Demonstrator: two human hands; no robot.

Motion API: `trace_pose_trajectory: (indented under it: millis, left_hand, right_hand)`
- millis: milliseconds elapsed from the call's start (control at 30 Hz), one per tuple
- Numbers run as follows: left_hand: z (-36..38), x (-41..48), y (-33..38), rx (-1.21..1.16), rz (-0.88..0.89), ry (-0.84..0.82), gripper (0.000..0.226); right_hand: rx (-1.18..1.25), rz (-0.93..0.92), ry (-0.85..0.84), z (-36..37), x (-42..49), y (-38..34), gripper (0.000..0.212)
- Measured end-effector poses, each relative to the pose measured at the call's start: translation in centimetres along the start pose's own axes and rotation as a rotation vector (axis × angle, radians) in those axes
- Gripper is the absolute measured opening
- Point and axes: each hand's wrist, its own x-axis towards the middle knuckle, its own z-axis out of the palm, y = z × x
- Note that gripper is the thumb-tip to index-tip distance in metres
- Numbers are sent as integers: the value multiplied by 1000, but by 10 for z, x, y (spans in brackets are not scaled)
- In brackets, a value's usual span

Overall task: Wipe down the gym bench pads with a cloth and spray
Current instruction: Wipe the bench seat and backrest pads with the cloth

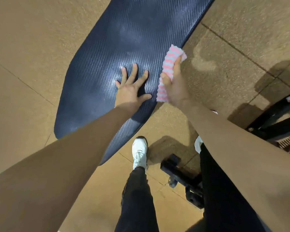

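A long dark blue bench pad with a woven texture runs from the lower left to the top right. My left hand lies flat on it, fingers spread, holding nothing. My right hand presses a pink and grey zigzag cloth against the pad's right edge. Part of the cloth hangs past the edge over the floor. No spray bottle is in view.
Tan speckled rubber floor tiles surround the bench. The black bench frame foot with a small wheel stands beside my legs, and my white shoe is under the pad's near end. More black equipment sits at the right edge.
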Motion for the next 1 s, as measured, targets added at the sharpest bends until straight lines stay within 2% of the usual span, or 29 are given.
trace_pose_trajectory:
  millis: [100,267,433,533,667,867,1000]
  left_hand:
    - [5,-4,-10,-15,98,47,78]
    - [6,-28,-46,110,289,87,61]
    - [24,-91,-101,166,357,109,53]
    - [31,-131,-126,224,286,63,57]
    - [44,-162,-143,266,200,-54,76]
    - [44,-157,-148,203,224,-172,83]
    - [40,-156,-163,144,298,-180,88]
  right_hand:
    - [-43,3,101,20,-26,5,73]
    - [-14,23,235,74,-70,17,70]
    - [-45,72,311,111,-100,24,73]
    - [-36,44,324,124,-121,26,72]
    - [78,58,243,139,-158,21,76]
    - [151,150,226,166,-179,22,81]
    - [128,210,255,184,-183,27,74]
